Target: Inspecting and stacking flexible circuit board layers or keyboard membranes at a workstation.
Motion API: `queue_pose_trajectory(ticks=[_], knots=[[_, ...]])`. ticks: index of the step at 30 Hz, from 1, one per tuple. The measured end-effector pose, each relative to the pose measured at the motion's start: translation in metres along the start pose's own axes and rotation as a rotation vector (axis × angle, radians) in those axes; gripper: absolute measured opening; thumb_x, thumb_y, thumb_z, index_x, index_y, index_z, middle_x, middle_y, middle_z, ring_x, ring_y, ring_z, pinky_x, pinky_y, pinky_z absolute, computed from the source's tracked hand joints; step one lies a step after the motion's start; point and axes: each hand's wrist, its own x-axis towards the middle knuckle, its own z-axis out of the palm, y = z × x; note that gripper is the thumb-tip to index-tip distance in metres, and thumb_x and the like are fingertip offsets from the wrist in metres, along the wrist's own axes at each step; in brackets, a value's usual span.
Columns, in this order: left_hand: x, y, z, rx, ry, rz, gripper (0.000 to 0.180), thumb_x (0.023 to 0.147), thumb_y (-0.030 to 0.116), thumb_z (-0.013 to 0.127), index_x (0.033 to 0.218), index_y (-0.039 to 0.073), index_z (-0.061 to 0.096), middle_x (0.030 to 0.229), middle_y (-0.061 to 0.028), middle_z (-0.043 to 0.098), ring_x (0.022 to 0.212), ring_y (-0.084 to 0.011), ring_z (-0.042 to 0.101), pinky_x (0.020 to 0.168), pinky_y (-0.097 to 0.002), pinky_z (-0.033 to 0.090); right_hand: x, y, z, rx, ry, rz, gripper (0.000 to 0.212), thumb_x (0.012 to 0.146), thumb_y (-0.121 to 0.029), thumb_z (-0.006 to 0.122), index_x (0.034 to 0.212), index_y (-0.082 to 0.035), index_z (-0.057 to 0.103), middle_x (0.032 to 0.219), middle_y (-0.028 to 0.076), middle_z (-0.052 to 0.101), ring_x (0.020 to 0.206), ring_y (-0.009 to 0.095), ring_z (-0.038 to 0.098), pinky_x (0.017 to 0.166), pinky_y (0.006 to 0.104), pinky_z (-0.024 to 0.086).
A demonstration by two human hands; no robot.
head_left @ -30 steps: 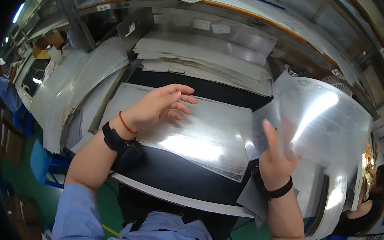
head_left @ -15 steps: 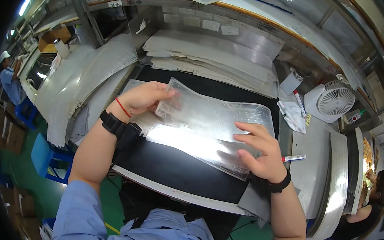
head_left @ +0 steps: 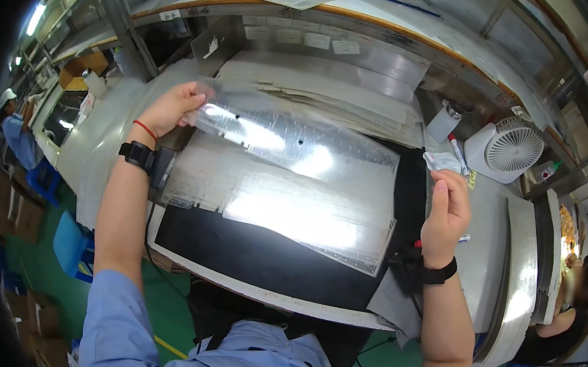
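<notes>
My left hand [head_left: 173,106] is shut on the left end of a clear plastic sheet [head_left: 292,137] with small holes and holds it up above the bench. The sheet's right end sinks toward a stack of similar clear sheets [head_left: 305,213] lying on a black mat [head_left: 264,259]. My right hand [head_left: 446,214] hovers at the mat's right edge with its fingers curled shut. A small gap shows between it and the sheet's right edge, and nothing is visible in it. Both wrists wear black bands.
More sheets are piled at the back [head_left: 318,93], and grey sheets [head_left: 96,155] hang off the left. At the right stand a small white fan [head_left: 512,149], a white bottle [head_left: 445,120] and a marker pen [head_left: 457,152]. Other people sit at the far right [head_left: 575,299] and far left [head_left: 16,133].
My left hand has raised the sheet's left end up and back. My right hand has come off the sheet and moved right, closing its fingers.
</notes>
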Motion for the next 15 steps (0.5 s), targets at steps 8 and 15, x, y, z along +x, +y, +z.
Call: queue_pose_trajectory(ticks=[8, 15], knots=[[0.038, 0.007, 0.017, -0.52, 0.158, 0.166, 0.038, 0.104, 0.023, 0.045, 0.134, -0.001, 0.046, 0.118, -0.009, 0.061, 0.094, -0.013, 0.061, 0.077, -0.0191, 0.05, 0.007, 0.01, -0.002, -0.016, -0.018, 0.07, 0.017, 0.096, -0.01, 0.056, 0.103, 0.003, 0.065, 0.104, 0.008, 0.061, 0.096, 0.016, 0.056, 0.085, 0.0267, 0.042], [0.035, -0.006, 0.044, -0.512, 0.423, 0.191, 0.049, 0.102, 0.022, 0.05, 0.141, -0.003, 0.036, 0.12, -0.0099, 0.055, 0.096, -0.017, 0.061, 0.083, -0.0232, 0.052, 0.008, 0.034, -0.003, -0.203, -0.409, 0.366, 0.037, 0.087, -0.018, 0.068, 0.12, -0.002, 0.06, 0.115, 0.01, 0.06, 0.105, 0.021, 0.056, 0.091, 0.0308, 0.044]])
